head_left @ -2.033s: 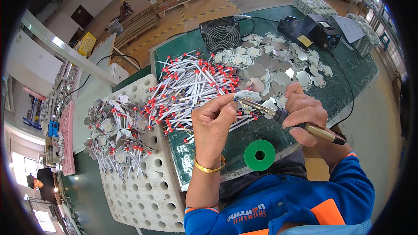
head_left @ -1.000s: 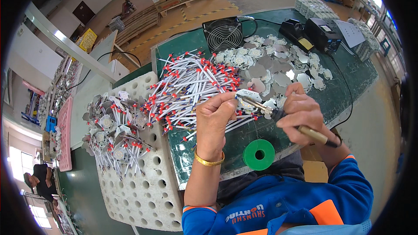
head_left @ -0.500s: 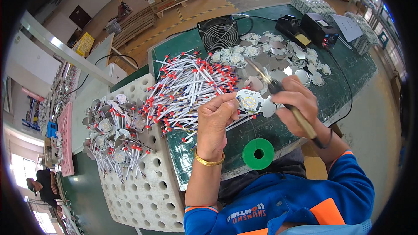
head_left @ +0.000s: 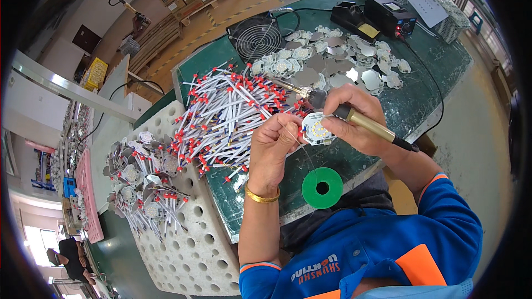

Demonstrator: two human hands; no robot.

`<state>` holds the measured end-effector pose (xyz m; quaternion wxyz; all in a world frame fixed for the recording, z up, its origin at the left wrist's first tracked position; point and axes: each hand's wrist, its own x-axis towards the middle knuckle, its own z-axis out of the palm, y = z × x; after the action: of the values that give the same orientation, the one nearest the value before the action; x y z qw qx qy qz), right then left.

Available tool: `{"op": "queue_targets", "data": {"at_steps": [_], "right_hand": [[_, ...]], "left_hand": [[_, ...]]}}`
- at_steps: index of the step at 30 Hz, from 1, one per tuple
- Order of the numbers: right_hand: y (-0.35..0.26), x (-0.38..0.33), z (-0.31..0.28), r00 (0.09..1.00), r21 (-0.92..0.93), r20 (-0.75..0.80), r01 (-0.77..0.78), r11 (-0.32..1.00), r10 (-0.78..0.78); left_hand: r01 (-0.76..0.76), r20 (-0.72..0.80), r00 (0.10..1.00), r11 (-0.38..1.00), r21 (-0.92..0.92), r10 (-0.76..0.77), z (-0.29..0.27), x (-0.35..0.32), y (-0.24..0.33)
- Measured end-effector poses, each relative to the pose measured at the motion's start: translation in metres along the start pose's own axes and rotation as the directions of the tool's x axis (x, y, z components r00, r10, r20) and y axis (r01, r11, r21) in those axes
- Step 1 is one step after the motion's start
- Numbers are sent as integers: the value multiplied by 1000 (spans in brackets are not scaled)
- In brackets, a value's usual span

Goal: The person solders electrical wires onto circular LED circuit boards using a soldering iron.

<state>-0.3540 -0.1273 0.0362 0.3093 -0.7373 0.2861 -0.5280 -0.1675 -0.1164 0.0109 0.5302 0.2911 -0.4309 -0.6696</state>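
My right hand (head_left: 359, 117) is closed around a soldering iron (head_left: 368, 125), whose metal tip points to the upper left above the wire pile. Its thumb and fingertips also touch the edge of a white LED board (head_left: 317, 130). Beside that board, my left hand (head_left: 271, 147) is pinched on thin solder wire (head_left: 308, 159); whether it also grips the board's left edge, I cannot tell. The solder runs down to a green spool (head_left: 310, 191) at the bench's near edge. White wires with red collars (head_left: 221, 119) lie heaped just left of my hands.
Loose LED boards (head_left: 332, 58) lie scattered behind my hands. A black fan (head_left: 256, 39) and a soldering station (head_left: 389, 16) stand farther back. At left, a white perforated panel (head_left: 191, 249) carries wired boards (head_left: 147, 171). Another person (head_left: 72, 257) is at the far lower left.
My right hand has come in to touch the LED board, and the soldering iron has swung to a flatter angle. My left hand now shows the solder wire rising from its pinch. The view has shifted slightly.
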Motion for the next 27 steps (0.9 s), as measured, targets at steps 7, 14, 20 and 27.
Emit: {"op": "queue_targets", "data": {"at_steps": [7, 14, 20, 27], "right_hand": [[14, -7, 9, 992, -7, -103, -70, 998, 69], [48, -23, -11, 998, -445, 28, 69, 893, -63], [45, -42, -18, 946, -671, 325, 225, 706, 7], [51, -48, -15, 927, -702, 375, 303, 645, -27]], "left_hand": [[196, -60, 980, 977, 84, -191, 5, 3, -19], [-15, 114, 991, 892, -452, 75, -19, 7, -6], [88, 105, 991, 996, -28, -85, -13, 3, 1], [-117, 36, 977, 389, 914, 208, -6, 0, -28]]}}
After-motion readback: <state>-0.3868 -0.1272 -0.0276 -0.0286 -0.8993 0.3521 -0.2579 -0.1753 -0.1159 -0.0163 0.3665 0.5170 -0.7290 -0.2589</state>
